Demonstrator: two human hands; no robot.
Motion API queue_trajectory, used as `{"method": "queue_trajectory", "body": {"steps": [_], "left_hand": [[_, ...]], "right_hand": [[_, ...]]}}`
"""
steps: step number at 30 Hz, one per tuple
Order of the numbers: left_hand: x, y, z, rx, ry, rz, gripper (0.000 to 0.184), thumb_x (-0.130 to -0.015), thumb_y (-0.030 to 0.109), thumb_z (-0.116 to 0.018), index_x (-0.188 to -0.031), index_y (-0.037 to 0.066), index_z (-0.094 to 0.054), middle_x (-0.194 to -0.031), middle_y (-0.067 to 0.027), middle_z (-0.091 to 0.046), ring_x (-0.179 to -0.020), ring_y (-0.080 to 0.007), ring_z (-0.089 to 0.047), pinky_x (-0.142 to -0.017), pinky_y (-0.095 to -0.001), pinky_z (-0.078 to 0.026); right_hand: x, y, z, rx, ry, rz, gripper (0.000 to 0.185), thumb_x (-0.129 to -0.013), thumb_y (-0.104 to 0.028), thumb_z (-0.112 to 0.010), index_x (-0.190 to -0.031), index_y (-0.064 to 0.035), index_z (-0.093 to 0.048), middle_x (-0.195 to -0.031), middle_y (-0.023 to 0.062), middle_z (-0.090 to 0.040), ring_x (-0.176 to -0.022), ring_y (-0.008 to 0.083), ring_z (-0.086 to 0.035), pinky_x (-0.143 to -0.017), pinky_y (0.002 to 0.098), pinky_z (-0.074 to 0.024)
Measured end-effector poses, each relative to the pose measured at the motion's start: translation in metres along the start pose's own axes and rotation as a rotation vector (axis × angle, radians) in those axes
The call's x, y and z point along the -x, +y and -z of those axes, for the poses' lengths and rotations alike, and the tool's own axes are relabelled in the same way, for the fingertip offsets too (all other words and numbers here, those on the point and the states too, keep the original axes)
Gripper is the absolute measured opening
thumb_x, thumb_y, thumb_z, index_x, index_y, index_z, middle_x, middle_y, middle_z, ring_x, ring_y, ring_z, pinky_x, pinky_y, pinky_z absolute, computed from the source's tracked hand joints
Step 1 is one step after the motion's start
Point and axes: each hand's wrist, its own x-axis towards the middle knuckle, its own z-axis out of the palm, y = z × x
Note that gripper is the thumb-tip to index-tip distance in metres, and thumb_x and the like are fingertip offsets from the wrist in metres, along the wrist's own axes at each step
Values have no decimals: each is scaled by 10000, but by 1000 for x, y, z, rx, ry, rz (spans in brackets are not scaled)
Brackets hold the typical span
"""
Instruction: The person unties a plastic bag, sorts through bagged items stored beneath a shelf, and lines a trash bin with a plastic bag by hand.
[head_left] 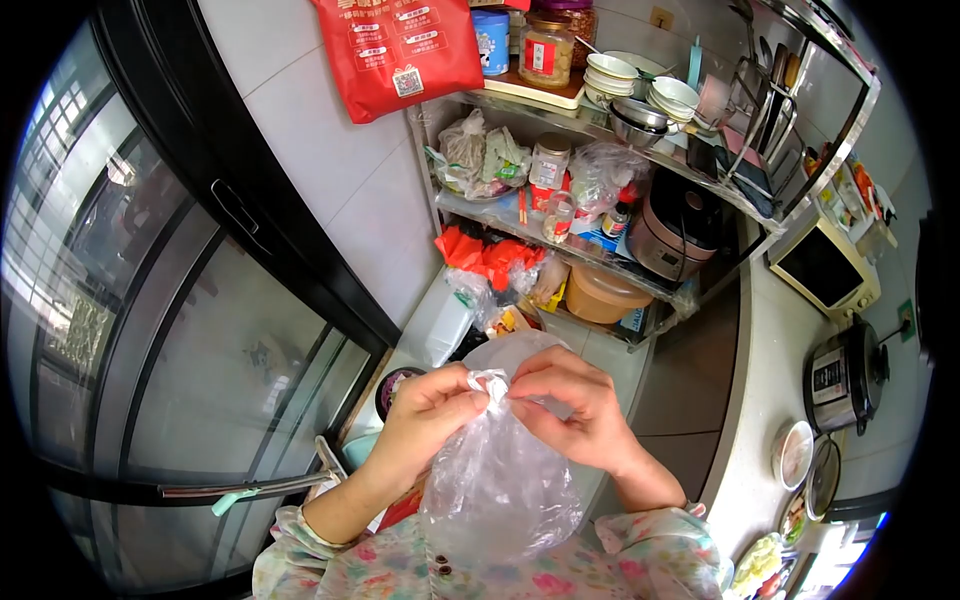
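Note:
A clear plastic bag [500,490] hangs in front of my body, its gathered top pinched between both hands. My left hand [430,410] is closed on the bunched, whitish neck of the bag, thumb against fingers. My right hand [570,405] pinches the same neck from the other side, fingertips close to those of the left. The lower part of the bag looks puffed and see-through; I cannot make out anything inside it.
Ahead stands a metal shelf rack [600,255] with jars, stacked bowls [610,75] and a rice cooker [675,225]. A red bag [405,55] hangs upper left. A dark-framed glass door [240,350] is on the left; a counter [750,400] with a black cooker [845,375] runs along the right.

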Motion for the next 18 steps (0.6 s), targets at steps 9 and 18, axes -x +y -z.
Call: {"method": "queue_trajectory", "body": {"steps": [9,18], "left_hand": [[4,-7,7,77,-124,26,196,-777,62,-586,-959,-9,-602,-800,12,-558,-705,-50,-503,-601,-187,-394],[7,1,13,6,-188,90,209,-818,63,-581,-1014,-11,-586,-866,-6,-591,-752,-53,-518,-652,-190,-414]], "right_hand": [[-3,-10,-6,6,-53,-166,154,-630,53,-622,-736,-25,-541,-686,62,-560,-559,167,-572,-503,268,-458],[8,-5,-15,-328,-90,-337,137,-682,86,-575,-738,-26,-520,-669,-25,-501,-610,26,-467,-507,191,-393]]}}
